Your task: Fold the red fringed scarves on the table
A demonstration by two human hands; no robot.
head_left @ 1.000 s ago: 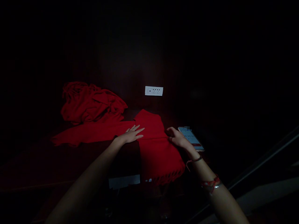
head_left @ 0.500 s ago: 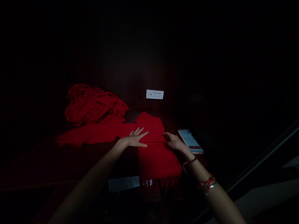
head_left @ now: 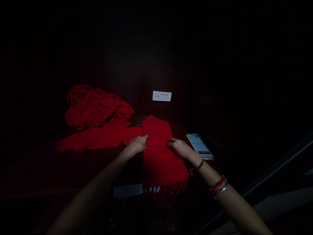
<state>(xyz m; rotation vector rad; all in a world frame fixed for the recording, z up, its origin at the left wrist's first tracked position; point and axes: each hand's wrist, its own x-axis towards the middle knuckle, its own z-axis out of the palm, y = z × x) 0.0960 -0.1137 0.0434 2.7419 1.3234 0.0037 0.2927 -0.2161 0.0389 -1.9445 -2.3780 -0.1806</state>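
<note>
A red fringed scarf [head_left: 162, 164] lies folded on the dark table, one end trailing toward the front edge and another part stretching off to the left. My left hand [head_left: 139, 143] is closed at the left side of the fold, thumb on top and fingers curled at the cloth. Across from it, my right hand [head_left: 179, 147] pinches the right edge of the same fold. Between the hands the fold's front edge runs nearly straight. The fingertips of both hands are partly hidden in the dim light.
A rumpled heap of red cloth [head_left: 97, 109] sits at the back left. Right of my hand lies a phone [head_left: 201, 147] with a lit timer screen. A white socket plate [head_left: 161, 96] is on the back wall. Something pale [head_left: 128, 191] shows below the table's front edge.
My left hand was spread flat on the scarf; its fingers have now closed at the fold's left edge. My right hand has shifted slightly and grips the right edge.
</note>
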